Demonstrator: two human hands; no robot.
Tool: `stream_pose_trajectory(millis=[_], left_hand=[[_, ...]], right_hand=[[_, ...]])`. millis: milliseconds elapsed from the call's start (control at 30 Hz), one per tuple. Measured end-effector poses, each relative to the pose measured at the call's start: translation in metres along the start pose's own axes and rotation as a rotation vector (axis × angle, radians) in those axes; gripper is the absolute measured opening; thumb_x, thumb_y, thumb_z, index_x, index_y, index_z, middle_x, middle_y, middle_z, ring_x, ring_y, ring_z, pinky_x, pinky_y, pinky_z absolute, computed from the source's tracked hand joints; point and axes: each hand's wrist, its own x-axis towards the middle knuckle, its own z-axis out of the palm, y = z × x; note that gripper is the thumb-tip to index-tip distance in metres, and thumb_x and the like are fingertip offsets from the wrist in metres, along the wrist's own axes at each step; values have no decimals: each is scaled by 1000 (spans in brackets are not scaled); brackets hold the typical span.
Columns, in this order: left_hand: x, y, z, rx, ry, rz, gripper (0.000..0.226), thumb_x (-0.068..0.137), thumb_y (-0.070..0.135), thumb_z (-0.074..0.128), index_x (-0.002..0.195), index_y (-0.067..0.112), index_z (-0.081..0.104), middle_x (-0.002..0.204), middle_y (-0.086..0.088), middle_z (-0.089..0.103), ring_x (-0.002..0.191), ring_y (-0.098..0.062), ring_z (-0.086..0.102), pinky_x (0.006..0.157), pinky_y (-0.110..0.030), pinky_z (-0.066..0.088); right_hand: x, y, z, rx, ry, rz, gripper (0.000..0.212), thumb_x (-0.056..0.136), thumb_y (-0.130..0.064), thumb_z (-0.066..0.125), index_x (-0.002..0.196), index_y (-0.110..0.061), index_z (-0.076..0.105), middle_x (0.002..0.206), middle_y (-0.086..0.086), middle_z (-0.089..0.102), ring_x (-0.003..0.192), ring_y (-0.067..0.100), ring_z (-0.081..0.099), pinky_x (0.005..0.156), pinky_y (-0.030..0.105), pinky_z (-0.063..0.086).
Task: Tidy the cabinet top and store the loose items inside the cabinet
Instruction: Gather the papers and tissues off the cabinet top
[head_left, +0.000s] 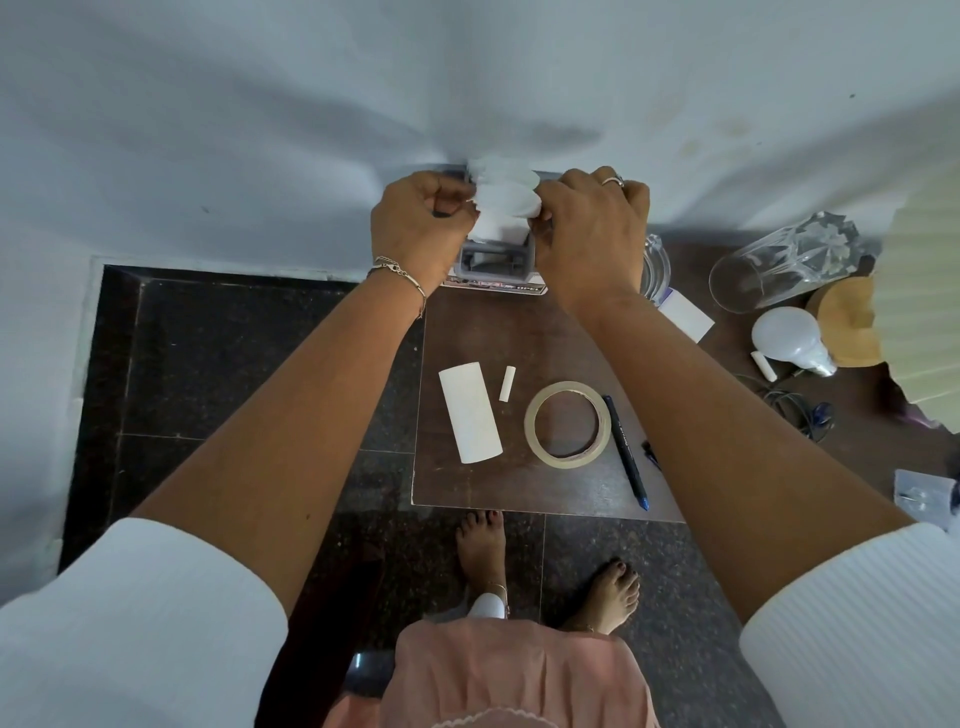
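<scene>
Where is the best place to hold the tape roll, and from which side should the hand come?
Come from above and pinch the tape roll across its left band, one finger inside the hole. It lies flat on the cabinet top, and the pen lies close along its right side.

Your head cam looks steeply down, close over the cabinet top (519, 332) (wide-angle, so edges bend). Wall (260, 104) fills the top, your feet (480, 540) the bottom.
</scene>
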Motion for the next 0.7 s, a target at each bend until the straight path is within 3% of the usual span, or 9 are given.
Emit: stream_pose_trajectory(millis=[167,267,367,500,700], left_hand=[[2,-2,-2,-9,-23,-27,19,77,14,73,75,32,66,68,11,66,65,-15,67,81,-39,58],[2,-2,-2,-9,-39,-32,12,80,16,73,81,26,68,70,10,67,66,-16,68,79,-36,59],[3,-3,-1,6,-35,-38,8,79,19,73,83,25,70,73,7,68,71,-15,68,83,-37,58],[5,-5,-2,19,-46,-51,10,79,18,74,81,27,70,76,7,69,78,-14,70,84,-36,58],[6,-12,-5,15,-10,-61,25,79,7,69,75,31,63,70,13,65,74,-16,70,75,-35,60]], right_hand=[[1,1,1,-4,-55,-9,25,87,-21,56,111,-21,64,108,4,62,108,29,51,93,40,28],[-3,-3,3,81,73,-5,28,88,-31,56,113,-23,64,105,1,65,105,27,55,92,38,26],[-6,-7,7,114,230,-15,18,89,-24,53,102,-21,65,92,-2,68,95,27,59,87,37,23],[-3,-4,14,49,201,-63,15,87,-17,56,96,-24,66,94,-5,70,98,27,60,87,37,20],[6,-6,16,-45,207,-89,27,69,-4,72,86,-26,73,86,0,64,85,27,61,84,36,20]])
